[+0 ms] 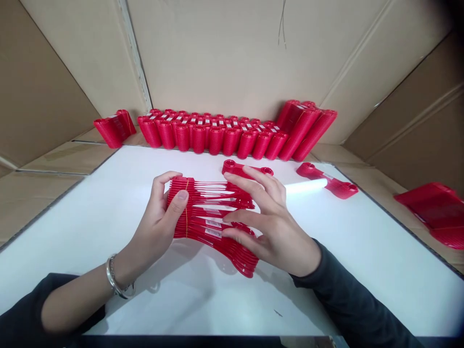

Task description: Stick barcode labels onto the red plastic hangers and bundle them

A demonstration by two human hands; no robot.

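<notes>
Head view: stacks (198,140), ranked upper centre; piles (340,187), unranked, on table (362,251); bundle (178,186), centre, banded one end, other fanned, left grip (154,234) pinching it, right grip (279,234) spread against it.

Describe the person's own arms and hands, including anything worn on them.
The left hand is ungloved, with a shiny silver bangle at the wrist; its dark sleeve ends near the elbow. The right hand, also ungloved, has a plain dark sleeve reaching the wrist.
</notes>
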